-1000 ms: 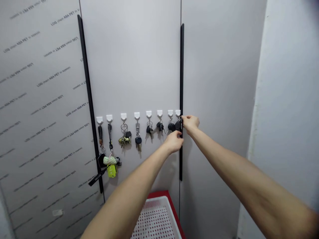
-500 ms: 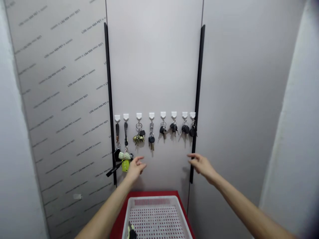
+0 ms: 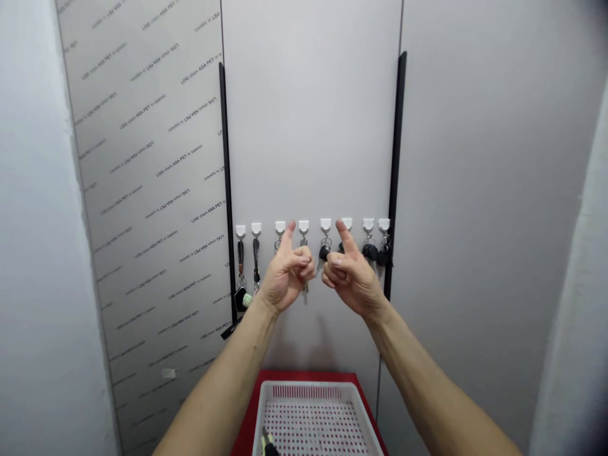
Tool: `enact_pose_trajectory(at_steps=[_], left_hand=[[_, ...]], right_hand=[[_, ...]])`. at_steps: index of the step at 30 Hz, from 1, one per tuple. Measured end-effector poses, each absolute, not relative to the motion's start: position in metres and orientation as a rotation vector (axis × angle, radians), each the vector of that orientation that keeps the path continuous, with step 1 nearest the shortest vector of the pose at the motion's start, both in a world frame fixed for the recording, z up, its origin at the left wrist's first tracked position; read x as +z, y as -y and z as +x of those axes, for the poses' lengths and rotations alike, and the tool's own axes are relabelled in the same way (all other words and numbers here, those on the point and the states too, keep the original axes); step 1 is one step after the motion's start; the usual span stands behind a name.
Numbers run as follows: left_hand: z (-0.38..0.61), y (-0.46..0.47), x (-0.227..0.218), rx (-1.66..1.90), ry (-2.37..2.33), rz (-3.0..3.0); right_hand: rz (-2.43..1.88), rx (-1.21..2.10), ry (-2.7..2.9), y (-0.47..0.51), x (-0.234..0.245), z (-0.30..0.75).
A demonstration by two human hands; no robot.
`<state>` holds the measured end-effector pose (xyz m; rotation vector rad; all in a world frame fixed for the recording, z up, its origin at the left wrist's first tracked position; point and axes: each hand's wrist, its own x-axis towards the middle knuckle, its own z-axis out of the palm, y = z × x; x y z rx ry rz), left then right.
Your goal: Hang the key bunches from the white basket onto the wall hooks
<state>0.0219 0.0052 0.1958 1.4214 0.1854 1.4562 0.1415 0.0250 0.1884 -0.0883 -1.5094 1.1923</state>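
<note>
My left hand (image 3: 286, 273) and my right hand (image 3: 354, 277) face each other before a row of white hooks (image 3: 325, 224). Each has its index finger pointing up, the other fingers curled in, and holds nothing. Behind the left hand, some hanging keys are partly hidden. Between the hands a ring with black-headed keys (image 3: 324, 251) shows. Right of my right hand hang more black-headed keys (image 3: 369, 252). On the left, key straps (image 3: 256, 258) hang down, one with a black fob (image 3: 240, 299). Whether a fingertip touches the hooks I cannot tell.
Below stands a white perforated basket (image 3: 313, 385) on a red surface (image 3: 308, 376), with a dark-headed key (image 3: 270, 445) at its near left corner. Long black handles (image 3: 398, 152) run up both sides of the middle panel (image 3: 311, 126). Printed film (image 3: 156, 253) covers the left panel.
Both hands have risen and come toward each other, now in front of the keys. Their index fingers now point up. The view has shifted slightly left.
</note>
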Motion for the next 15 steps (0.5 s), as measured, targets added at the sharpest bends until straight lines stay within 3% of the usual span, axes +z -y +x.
enact_pose_trajectory(at_steps=[8, 15], left_hand=[[0.013, -0.024, 0.183, 1.545, -0.464, 1.464], [-0.047, -0.074, 0.142, 2.224, -1.757, 1.334]], right_hand=[[-0.35, 1.042, 1.517, -0.046, 0.184, 0.141], [-0.921, 0.53, 1.513, -0.104, 0.153, 0.123]])
